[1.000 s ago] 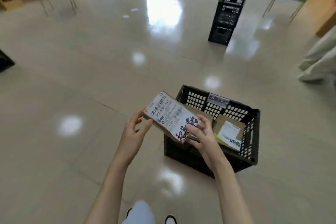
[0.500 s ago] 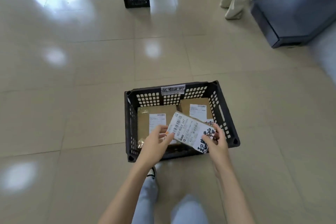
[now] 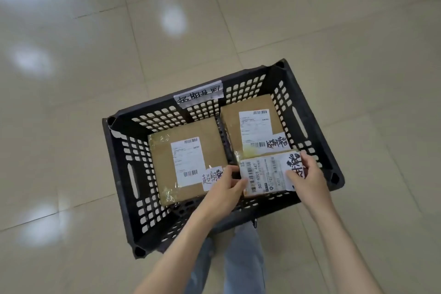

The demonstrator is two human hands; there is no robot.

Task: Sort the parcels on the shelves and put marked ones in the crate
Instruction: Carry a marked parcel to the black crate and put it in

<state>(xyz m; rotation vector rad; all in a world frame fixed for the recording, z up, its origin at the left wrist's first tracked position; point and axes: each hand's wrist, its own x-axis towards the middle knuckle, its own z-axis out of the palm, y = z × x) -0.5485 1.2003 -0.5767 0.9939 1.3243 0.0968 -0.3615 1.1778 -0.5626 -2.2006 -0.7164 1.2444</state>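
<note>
1. Over the crate (image 3: 119, 164), both hands are holding a small parcel (image 3: 265, 175): left hand (image 3: 224, 188) pinching its left edge, right hand (image 3: 307, 179) gripping its right end.
2. Below it, two boxes (image 3: 188, 162) are filling the floor of the crate.
3. Risk: the parcel is hanging over the right box (image 3: 250, 122) and near wall; released crooked, it is likely tipping into the gap or hiding its handwritten mark.

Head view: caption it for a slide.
Both hands, left and right, lower a small labelled cardboard parcel into a black perforated plastic crate holding two brown boxes.

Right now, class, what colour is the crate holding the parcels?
Black, seen in the head view: crate.
</note>
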